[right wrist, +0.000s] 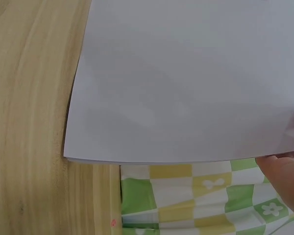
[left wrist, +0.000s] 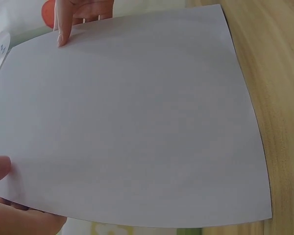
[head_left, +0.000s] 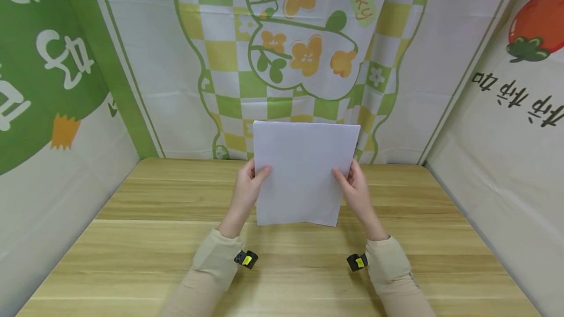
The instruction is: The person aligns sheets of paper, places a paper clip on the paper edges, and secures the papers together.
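Note:
A thin stack of white paper (head_left: pixel 304 175) is held up over the wooden table, its blank face toward the head camera. My left hand (head_left: pixel 245 190) grips its left edge, thumb on the front and fingers behind. On the opposite edge my right hand (head_left: pixel 358 192) pinches the sheets the same way. Layered edges of the paper (right wrist: pixel 176 98) show in the right wrist view, beside part of the right hand (right wrist: pixel 286 178). The left wrist view catches the left hand (left wrist: pixel 27 219) at the lower corner. Most fingers are hidden behind the paper.
The wooden table (head_left: pixel 145 253) spreads beneath both arms. A checked, flowered curtain (head_left: pixel 220 53) hangs at its back edge. Printed cloth walls stand on the left (head_left: pixel 66 199) and right (head_left: pixel 498 175). Wrist cameras (head_left: pixel 247 259) are strapped over the sleeves.

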Available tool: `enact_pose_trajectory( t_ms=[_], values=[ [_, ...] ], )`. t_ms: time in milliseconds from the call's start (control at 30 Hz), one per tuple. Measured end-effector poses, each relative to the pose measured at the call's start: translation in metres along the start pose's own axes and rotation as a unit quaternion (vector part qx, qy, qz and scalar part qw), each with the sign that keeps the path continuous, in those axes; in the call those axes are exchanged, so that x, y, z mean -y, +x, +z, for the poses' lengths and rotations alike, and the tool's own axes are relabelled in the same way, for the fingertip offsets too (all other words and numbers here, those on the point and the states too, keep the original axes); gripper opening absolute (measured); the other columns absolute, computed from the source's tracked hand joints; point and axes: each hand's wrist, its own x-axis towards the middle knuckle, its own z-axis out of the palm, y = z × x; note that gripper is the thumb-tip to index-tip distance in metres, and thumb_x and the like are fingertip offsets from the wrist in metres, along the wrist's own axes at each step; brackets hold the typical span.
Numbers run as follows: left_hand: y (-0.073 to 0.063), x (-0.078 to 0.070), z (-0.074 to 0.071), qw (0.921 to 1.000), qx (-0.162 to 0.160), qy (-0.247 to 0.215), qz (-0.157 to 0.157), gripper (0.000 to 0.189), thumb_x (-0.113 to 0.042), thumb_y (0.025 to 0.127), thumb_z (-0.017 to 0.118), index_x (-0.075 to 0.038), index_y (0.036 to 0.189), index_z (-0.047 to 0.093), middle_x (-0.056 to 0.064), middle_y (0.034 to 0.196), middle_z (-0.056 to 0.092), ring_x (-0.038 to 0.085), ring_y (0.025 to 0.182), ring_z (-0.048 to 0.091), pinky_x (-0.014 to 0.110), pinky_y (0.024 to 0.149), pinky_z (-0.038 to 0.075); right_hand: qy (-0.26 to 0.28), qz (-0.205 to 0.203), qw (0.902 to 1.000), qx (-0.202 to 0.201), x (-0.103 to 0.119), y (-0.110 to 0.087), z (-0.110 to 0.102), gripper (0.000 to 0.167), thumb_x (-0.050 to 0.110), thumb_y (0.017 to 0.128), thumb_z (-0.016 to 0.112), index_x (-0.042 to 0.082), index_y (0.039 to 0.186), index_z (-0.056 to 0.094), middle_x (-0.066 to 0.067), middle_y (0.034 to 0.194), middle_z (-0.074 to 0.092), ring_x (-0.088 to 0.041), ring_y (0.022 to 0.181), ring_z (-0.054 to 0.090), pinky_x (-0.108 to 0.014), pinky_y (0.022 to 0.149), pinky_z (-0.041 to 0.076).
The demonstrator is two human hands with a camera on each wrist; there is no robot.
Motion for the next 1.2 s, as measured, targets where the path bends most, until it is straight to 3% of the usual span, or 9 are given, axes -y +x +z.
enact_pose_trajectory(
  t_ms=[567, 733, 1033, 1200],
  values=[
    [0.0003, 0.0003, 0.0058, 0.9996, -0.026, -0.011, 0.001, 0.033, -0.004, 0.094, 0.052, 0.003, 0.126, 0.053, 0.018, 0.125, 0.058, 0.025, 0.113, 0.055, 0.04, 0.099, 0.041, -0.009, -0.014, 0.9999, 0.0, -0.0016, 0.0024, 0.0023, 0.04, 0.006, 0.097, 0.05, -0.009, 0.131, 0.038, -0.025, 0.128, 0.05, -0.007, 0.11, 0.053, -0.013, 0.089, 0.045],
    [-0.0001, -0.0043, 0.0074, 0.9993, -0.033, -0.013, 0.014, 0.032, -0.004, 0.093, 0.053, 0.004, 0.125, 0.054, 0.02, 0.124, 0.058, 0.024, 0.111, 0.055, 0.038, 0.098, 0.042, 0.008, -0.022, 0.9997, -0.003, 0.0005, 0.0049, 0.0029, 0.04, 0.007, 0.097, 0.051, -0.008, 0.13, 0.037, -0.024, 0.127, 0.05, -0.008, 0.111, 0.054, -0.015, 0.09, 0.046],
    [0.001, -0.0018, 0.0037, 0.9995, -0.031, 0.001, -0.005, 0.036, -0.007, 0.093, 0.056, 0.001, 0.128, 0.053, 0.018, 0.123, 0.06, 0.023, 0.107, 0.057, 0.031, 0.09, 0.046, 0.013, -0.007, 0.9999, 0.005, -0.0006, 0.0049, 0.001, 0.038, 0.009, 0.097, 0.052, -0.008, 0.128, 0.037, -0.024, 0.123, 0.052, -0.007, 0.107, 0.056, -0.016, 0.088, 0.047],
    [0.0013, -0.0001, 0.0023, 0.9995, -0.029, 0.006, -0.011, 0.038, -0.008, 0.093, 0.056, 0.002, 0.129, 0.052, 0.019, 0.124, 0.059, 0.023, 0.108, 0.057, 0.032, 0.092, 0.045, 0.011, 0.003, 0.9999, 0.005, 0.0, 0.004, 0.0001, 0.037, 0.009, 0.097, 0.051, -0.009, 0.126, 0.037, -0.026, 0.121, 0.054, -0.006, 0.104, 0.057, -0.015, 0.086, 0.047]
  ],
)
